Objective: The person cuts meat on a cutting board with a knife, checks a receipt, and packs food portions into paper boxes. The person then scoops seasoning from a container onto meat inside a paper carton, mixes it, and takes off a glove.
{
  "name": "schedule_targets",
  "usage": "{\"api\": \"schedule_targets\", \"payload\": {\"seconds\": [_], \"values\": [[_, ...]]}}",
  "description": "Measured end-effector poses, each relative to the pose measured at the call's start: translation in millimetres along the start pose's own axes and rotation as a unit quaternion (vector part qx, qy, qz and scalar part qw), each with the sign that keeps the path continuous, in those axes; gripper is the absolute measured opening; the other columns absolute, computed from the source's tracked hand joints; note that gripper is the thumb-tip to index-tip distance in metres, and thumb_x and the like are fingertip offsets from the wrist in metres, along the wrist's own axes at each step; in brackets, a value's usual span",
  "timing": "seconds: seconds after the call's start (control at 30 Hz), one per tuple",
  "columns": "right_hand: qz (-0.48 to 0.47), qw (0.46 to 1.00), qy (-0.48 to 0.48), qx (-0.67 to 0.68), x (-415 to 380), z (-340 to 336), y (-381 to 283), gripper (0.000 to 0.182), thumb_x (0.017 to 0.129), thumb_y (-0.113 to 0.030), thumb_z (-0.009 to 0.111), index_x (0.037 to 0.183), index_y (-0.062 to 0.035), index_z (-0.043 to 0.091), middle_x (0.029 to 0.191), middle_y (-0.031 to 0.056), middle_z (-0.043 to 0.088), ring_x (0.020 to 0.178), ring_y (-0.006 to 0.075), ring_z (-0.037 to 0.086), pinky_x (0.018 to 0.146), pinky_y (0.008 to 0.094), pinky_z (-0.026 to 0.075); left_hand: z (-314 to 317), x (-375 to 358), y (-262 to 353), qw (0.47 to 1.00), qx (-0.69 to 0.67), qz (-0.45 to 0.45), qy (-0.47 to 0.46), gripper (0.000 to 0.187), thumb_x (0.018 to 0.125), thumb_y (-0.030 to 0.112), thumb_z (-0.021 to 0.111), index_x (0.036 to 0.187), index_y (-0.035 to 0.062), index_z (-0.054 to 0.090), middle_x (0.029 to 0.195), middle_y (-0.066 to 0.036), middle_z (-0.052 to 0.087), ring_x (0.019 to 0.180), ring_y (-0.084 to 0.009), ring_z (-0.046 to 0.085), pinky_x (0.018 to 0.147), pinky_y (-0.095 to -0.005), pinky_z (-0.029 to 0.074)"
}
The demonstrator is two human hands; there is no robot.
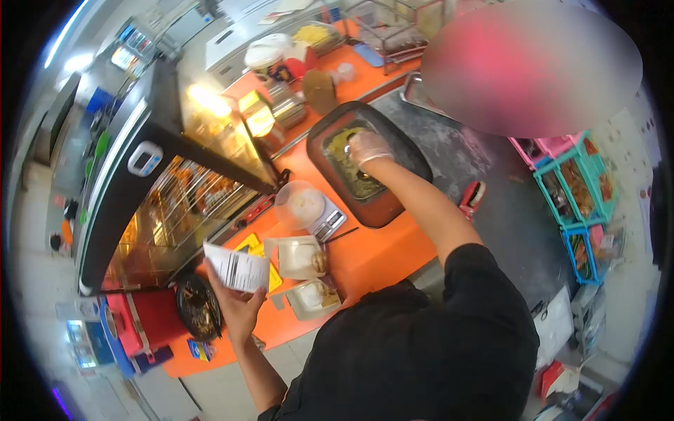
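Observation:
My left hand (239,312) is closed on a printed paper slip (239,269), pinched near its lower edge. My right hand (370,149), in a clear plastic glove, is closed inside a dark rectangular pan (414,156). A shiny bit of metal shows by its fingers, but what it grips is mostly hidden. Yellow-green food (337,151) lies in the pan around that hand. To the right of the slip, two open takeaway boxes (298,257) hold white rice and some browned food. A kitchen scale (327,223) with a clear plastic bowl (300,203) stands between boxes and pan.
A lit glass food warmer (189,182) stands left on the orange counter (379,245). Near it are a black dish (198,305) and a red box (147,323). Green baskets (579,179) sit at right, beyond a red-handled object (473,199). Another person (526,70), blurred, is at upper right.

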State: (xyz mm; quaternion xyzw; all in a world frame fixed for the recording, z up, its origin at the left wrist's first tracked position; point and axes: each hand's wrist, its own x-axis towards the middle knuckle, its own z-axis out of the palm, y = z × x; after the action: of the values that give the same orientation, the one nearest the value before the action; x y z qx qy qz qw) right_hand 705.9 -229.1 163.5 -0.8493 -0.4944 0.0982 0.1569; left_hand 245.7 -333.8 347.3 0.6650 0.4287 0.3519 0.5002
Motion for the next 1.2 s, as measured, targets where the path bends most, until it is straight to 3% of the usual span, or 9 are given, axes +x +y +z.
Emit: {"api": "schedule_targets", "payload": {"seconds": [0.1,0.27,0.33,0.37,0.53,0.77,0.93,1.03,1.2], "values": [[0.033,0.999,0.024,0.030,11.7,-7.5,3.8,0.026,0.094,-0.020,0.071,0.108,0.0007,0.078,0.118,0.0272,0.075,0.109,0.0411,0.076,0.093,0.0491,0.062,-4.1,-3.8,-18.6,0.998,0.003,-0.001,0.061,0.131,0.076,-0.019,0.074,0.173,0.0167,-0.007,0.155,-0.017,0.044,0.108,-0.0255,0.068,0.072,-0.0333,0.065],[-0.029,0.997,0.029,0.066,25.1,-24.2,22.6,0.031,0.100,-0.027,0.060,0.099,-0.0032,0.080,0.105,0.0252,0.076,0.103,0.0427,0.075,0.089,0.0524,0.059,-10.1,-1.7,-16.7,0.994,0.018,0.023,0.104,0.130,0.076,-0.021,0.073,0.173,0.0162,-0.004,0.164,-0.017,0.034,0.109,-0.0240,0.066,0.075,-0.0326,0.064],[-0.022,0.997,0.041,0.060,38.1,-11.5,29.5,0.034,0.100,-0.030,0.059,0.097,-0.0039,0.080,0.103,0.0255,0.076,0.100,0.0438,0.074,0.087,0.0549,0.058,-12.4,-4.5,-19.5,0.995,-0.016,-0.019,0.101,0.129,0.075,-0.018,0.075,0.174,0.0149,-0.001,0.164,-0.018,0.035,0.127,-0.0282,0.060,0.094,-0.0369,0.059],[-0.012,0.997,0.051,0.053,40.0,-7.3,40.3,0.037,0.100,-0.033,0.057,0.095,-0.0045,0.080,0.101,0.0257,0.075,0.097,0.0449,0.073,0.085,0.0573,0.056,-15.1,-2.7,-25.7,0.994,-0.019,-0.016,0.110,0.129,0.076,-0.021,0.073,0.174,0.0150,-0.003,0.168,-0.016,0.028,0.110,-0.0260,0.066,0.081,-0.0368,0.063],[0.030,0.938,0.282,0.198,10.5,-73.2,47.3,0.044,0.104,-0.039,0.054,0.090,-0.0011,0.072,0.094,0.0298,0.071,0.091,0.0507,0.068,0.083,0.0625,0.051,-37.5,4.3,-48.6,0.996,-0.003,-0.020,0.090,0.122,0.081,-0.014,0.075,0.174,0.0145,0.000,0.154,-0.018,0.049,0.121,-0.0274,0.060,0.090,-0.0382,0.059],[0.238,0.866,0.350,0.267,-182.6,-283.3,103.2,0.080,0.093,-0.067,0.069,0.130,0.0033,0.072,0.119,0.0271,0.076,0.113,0.0358,0.073,0.102,0.0457,0.053,-48.5,12.0,-54.2,0.996,0.010,-0.021,0.090,0.116,0.087,-0.013,0.071,0.174,0.0163,0.002,0.155,-0.019,0.048,0.114,-0.0259,0.065,0.088,-0.0383,0.061],[0.286,0.820,0.489,0.085,-319.8,-302.3,210.5,0.067,0.093,-0.057,0.078,0.127,0.0002,0.075,0.122,0.0224,0.077,0.111,0.0345,0.073,0.100,0.0413,0.053,-20.5,19.8,-48.5,0.994,0.036,-0.051,0.088,0.114,0.088,-0.010,0.073,0.174,0.0147,0.002,0.155,-0.021,0.047,0.119,-0.0278,0.064,0.089,-0.0405,0.061],[0.364,0.821,0.440,0.018,-372.5,-273.2,253.9,0.058,0.091,-0.059,0.078,0.108,-0.0036,0.080,0.094,0.0195,0.077,0.088,0.0362,0.073,0.082,0.0438,0.054,-11.5,37.2,-71.5,0.999,0.013,0.005,0.033,0.111,0.089,-0.012,0.071,0.174,0.0115,0.004,0.155,-0.018,0.046,0.117,-0.0252,0.062,0.089,-0.0366,0.058],[0.440,0.840,0.290,-0.133,-406.8,-223.5,310.0,0.071,0.089,-0.074,0.071,0.083,-0.0029,0.070,0.082,0.0192,0.073,0.085,0.0413,0.071,0.078,0.0503,0.054,31.8,50.2,-40.5,1.000,0.003,0.007,-0.022,0.113,0.089,-0.013,0.072,0.174,0.0131,0.001,0.167,-0.019,0.033,0.134,-0.0267,0.052,0.105,-0.0387,0.052]]}}
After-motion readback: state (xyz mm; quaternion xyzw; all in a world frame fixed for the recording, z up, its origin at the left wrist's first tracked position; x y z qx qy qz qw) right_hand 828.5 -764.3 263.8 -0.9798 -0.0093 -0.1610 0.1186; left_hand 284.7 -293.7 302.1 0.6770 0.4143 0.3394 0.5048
